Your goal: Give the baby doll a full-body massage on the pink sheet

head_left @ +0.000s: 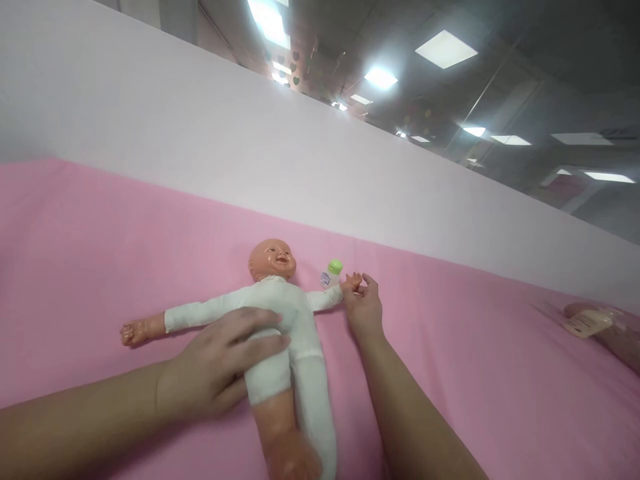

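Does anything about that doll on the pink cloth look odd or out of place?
Yes: the doll wears a white suit, but one leg is bare while the other is covered. The left hand rests on its hip; the right hand holds its hand beside a small green-capped bottle.

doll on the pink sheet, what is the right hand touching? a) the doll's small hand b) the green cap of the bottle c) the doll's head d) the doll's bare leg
a: the right hand pinches the small hand at the end of the sleeve of the doll, beside the green-capped bottle, while the left hand rests flat on the doll's belly.
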Demonstrator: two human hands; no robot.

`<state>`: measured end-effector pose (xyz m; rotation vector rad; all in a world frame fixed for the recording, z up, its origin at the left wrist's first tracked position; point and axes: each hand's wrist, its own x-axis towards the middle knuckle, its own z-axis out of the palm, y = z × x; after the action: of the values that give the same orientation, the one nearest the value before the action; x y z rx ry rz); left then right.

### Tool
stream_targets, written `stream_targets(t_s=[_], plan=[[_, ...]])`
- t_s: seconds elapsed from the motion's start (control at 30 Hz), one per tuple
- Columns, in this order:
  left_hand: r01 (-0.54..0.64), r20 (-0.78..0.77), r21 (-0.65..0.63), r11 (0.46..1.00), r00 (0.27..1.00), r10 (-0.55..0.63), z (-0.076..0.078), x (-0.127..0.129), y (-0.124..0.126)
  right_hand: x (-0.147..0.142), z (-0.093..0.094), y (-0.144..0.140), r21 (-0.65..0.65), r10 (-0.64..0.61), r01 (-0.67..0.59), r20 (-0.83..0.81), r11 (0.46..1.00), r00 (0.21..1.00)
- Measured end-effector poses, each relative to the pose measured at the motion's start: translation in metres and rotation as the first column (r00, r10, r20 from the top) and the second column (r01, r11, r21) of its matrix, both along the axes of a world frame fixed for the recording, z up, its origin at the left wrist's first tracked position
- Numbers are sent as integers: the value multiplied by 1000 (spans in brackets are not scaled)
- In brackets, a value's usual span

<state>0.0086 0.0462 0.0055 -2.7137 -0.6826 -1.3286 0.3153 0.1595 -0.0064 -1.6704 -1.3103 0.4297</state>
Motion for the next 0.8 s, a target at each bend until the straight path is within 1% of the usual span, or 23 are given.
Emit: stream_targets(t_s=[0.03, 0.1, 0.17, 0.23, 0.3, 0.4, 0.5, 0.57, 0.63, 0.67, 0.73, 0.8], plan=[[-33, 4, -32, 999, 999, 33, -1, -3, 5, -5, 1, -3, 71, 45, -42, -39, 997, 998], [-84, 1, -117, 990, 996, 85, -2, -8, 13, -18, 2, -11, 195, 170, -153, -78, 969, 982], [-115, -3, -207, 971, 993, 117, -5, -11, 20, -33, 4, -21, 256, 299, -278, -50, 926, 953], [-131, -8, -280, 951, 991, 134, -7, -11, 24, -46, 5, -30, 246, 397, -395, 41, 885, 917], [-130, -6, -312, 941, 991, 135, -8, -10, 27, -56, 7, -37, 221, 455, -483, 167, 847, 875], [-106, 3, -315, 943, 994, 112, -10, -7, 28, -62, 8, -44, 187, 508, -584, 332, 790, 794], [-87, 14, -317, 945, 995, 96, -11, -6, 27, -62, 9, -45, 98, 550, -648, 445, 755, 707], [-91, 17, -311, 946, 995, 102, -12, -6, 27, -61, 10, -45, 59, 566, -665, 474, 744, 675], [-104, 6, -294, 950, 994, 111, -12, -7, 27, -61, 11, -44, 58, 577, -665, 444, 745, 685], [-111, 1, -281, 953, 993, 116, -12, -7, 26, -61, 11, -43, 58, 579, -654, 413, 754, 704], [-119, -7, -250, 961, 993, 121, -10, -7, 24, -60, 11, -40, 39, 563, -607, 331, 794, 757], [-87, 8, -224, 971, 996, 92, -7, -6, 19, -54, 9, -34, 18, 529, -545, 216, 838, 821]])
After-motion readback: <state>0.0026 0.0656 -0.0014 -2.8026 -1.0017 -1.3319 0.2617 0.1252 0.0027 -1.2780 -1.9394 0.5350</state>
